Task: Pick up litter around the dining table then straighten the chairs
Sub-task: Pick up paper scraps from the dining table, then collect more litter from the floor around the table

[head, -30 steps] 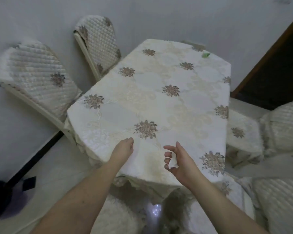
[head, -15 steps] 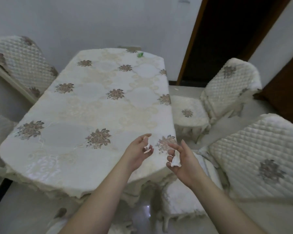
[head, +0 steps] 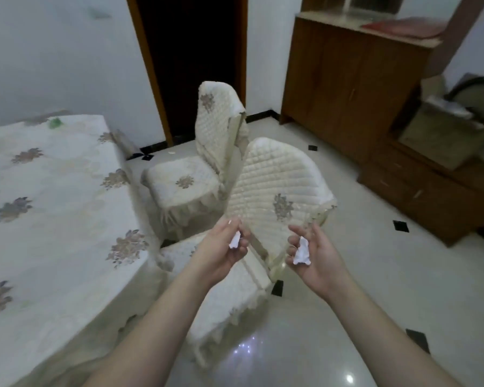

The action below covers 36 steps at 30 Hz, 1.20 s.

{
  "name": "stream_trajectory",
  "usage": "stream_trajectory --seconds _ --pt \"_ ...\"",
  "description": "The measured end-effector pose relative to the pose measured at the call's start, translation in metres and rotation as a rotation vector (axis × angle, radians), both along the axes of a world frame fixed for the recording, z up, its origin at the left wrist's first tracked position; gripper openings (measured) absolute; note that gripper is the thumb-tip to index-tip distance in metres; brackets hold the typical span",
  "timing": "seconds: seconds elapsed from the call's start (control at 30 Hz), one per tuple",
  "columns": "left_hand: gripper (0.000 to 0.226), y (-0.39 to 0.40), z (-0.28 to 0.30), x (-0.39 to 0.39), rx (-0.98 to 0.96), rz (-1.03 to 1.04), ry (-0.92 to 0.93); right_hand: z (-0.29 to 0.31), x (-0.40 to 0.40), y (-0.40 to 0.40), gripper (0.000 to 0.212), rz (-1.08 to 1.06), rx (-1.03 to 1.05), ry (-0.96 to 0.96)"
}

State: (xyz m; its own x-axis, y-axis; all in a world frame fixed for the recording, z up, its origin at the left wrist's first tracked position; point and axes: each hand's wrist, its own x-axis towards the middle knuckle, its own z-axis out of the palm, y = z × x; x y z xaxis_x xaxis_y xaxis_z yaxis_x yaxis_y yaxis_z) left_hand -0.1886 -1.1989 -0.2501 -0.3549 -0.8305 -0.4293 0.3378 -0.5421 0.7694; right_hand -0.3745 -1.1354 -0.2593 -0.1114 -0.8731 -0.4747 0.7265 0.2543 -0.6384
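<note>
Litter collection was partly done, as judged from this moment alone. The left hand point(head: 221, 248) had its fingers point(head: 236, 229) curled round a small crumpled white paper scrap point(head: 234, 241), and the right hand point(head: 315, 254) cupped a larger crumpled paper wad point(head: 301, 254) with its fingers bent round it. Both hands were held in front of the body, above the near chair point(head: 277, 191), touching neither it nor the bench point(head: 53, 191). A small green scrap point(head: 55, 122) lay on the far end of the bench cloth, and a small pale bit point(head: 171, 152) lay on the floor point(head: 333, 317) near the doorway point(head: 193, 65), beyond the far chair point(head: 204, 163); both looked like litter left to collect. The two chairs stood pulled out and angled away from the bench, so the straightening step appeared not yet begun. No bin was in view. No brand, label or legible writing was visible anywhere in the frame.
</note>
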Motion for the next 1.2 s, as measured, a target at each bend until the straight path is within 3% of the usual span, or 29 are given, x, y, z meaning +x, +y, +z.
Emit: stream_trajectory --seconds 0.2,0.47,0.93,1.2 --pt "0.018 0.029 0.006 -0.121 -0.043 -0.15 -0.033 0.001 -0.117 0.056 0.043 -0.188 0.025 -0.043" --pt "0.013 0.021 0.012 -0.229 0.004 -0.317 -0.13 -0.016 -0.199 0.075 0.042 -0.385 0.023 -0.135" --pt "0.024 -0.102 -0.003 -0.393 0.031 -0.514 -0.119 -0.018 -0.337 -0.026 0.032 -0.453 0.046 -0.129" --pt "0.017 -0.154 -0.014 -0.502 0.035 -0.466 -0.166 -0.025 -0.449 -0.069 0.034 -0.498 0.034 -0.143"
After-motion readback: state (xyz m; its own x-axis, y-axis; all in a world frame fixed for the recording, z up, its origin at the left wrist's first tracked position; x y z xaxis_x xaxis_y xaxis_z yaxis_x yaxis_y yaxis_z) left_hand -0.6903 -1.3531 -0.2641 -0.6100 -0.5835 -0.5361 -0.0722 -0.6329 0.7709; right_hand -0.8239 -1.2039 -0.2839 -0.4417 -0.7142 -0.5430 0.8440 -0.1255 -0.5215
